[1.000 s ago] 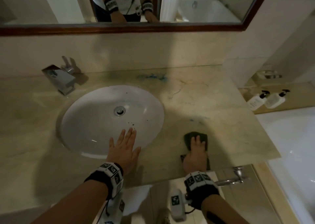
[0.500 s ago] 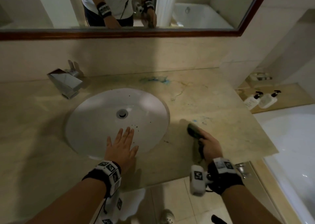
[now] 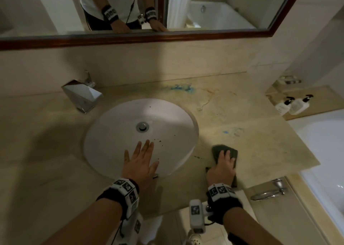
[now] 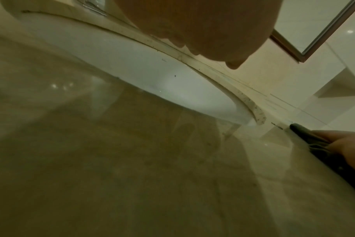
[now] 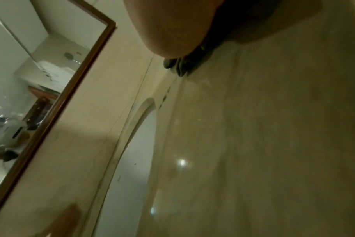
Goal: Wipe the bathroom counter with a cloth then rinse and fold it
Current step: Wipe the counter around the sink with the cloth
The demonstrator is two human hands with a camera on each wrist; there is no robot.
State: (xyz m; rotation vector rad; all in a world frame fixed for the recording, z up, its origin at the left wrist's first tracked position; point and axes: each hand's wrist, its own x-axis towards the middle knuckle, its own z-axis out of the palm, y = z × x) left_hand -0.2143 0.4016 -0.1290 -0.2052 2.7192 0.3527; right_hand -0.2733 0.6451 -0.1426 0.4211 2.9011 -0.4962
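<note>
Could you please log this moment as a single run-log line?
phase: wiping | right hand: presses cloth on counter | left hand: flat at sink rim | blue stains: unwiped

Under the right hand (image 3: pixel 222 167) a dark matt cloth (image 3: pixel 226 150) is lying on polished, glossy marble-like counter (image 3: pixel 260 148). Beside the left hand (image 3: pixel 138 163), the smooth white glazed basin (image 3: pixel 115 133) is gleaming; beyond it, a shiny metal faucet (image 3: pixel 81 95).

Your beige counter (image 3: pixel 251 148) carries a sink (image 3: pixel 115 133), a tap (image 3: pixel 81 95) far left, blue smears (image 3: pixel 182 88) far, and a cloth (image 3: pixel 216 149) near right.
</note>
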